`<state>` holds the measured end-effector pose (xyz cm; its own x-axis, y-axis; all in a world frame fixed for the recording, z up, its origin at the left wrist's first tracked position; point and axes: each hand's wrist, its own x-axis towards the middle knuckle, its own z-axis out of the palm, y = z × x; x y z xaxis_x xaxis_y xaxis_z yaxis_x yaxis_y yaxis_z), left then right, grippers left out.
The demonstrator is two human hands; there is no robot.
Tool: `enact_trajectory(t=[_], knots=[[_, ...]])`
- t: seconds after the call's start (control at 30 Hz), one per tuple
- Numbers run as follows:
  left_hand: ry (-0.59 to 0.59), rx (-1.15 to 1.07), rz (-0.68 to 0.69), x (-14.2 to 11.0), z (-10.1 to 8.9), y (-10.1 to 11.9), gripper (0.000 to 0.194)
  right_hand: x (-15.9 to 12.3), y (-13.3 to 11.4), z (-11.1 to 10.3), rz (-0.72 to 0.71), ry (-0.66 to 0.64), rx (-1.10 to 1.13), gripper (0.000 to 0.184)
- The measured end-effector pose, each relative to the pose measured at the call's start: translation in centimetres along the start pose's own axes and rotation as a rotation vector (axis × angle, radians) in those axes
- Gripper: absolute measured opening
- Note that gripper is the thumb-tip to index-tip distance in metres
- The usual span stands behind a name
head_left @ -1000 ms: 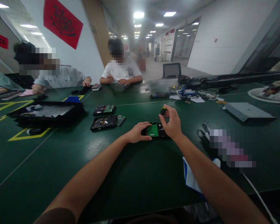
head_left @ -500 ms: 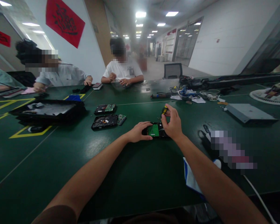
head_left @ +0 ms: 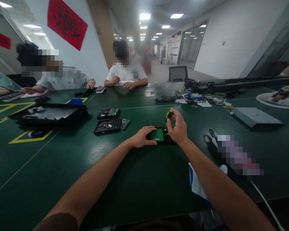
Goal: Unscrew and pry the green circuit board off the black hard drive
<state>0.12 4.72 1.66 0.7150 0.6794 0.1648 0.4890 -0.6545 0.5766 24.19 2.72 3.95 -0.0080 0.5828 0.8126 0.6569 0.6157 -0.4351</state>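
Note:
A hard drive (head_left: pixel 159 135) lies on the green table with its green circuit board facing up. My left hand (head_left: pixel 144 136) grips the drive's left end, thumb along the near edge and fingers along the far edge. In my right hand (head_left: pixel 179 127) is a yellow and black screwdriver (head_left: pixel 169 114), pinched by its handle and held upright over the drive's right part. The screwdriver's tip is too small to make out, and the hand hides the drive's right end.
Left of centre lie a second hard drive (head_left: pixel 108 113), an opened drive (head_left: pixel 107 126) and a loose circuit board (head_left: pixel 125 124). A black tray (head_left: pixel 48 115) stands at far left. Cables (head_left: pixel 192 97), a grey metal box (head_left: pixel 256 116) and a cloth (head_left: pixel 198 184) are to the right. Co-workers sit opposite.
My hands, the drive and the screwdriver keep nearly the same place. At far left a co-worker's hand has shifted slightly left.

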Motion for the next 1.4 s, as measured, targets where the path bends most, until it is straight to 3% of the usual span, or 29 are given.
enact_trajectory(t=[1.4], knots=[[-0.013,-0.001,-0.013,0.01,-0.01,-0.24,0.089,0.18,-0.38,-0.37,-0.025,0.010,-0.031,0.050]])
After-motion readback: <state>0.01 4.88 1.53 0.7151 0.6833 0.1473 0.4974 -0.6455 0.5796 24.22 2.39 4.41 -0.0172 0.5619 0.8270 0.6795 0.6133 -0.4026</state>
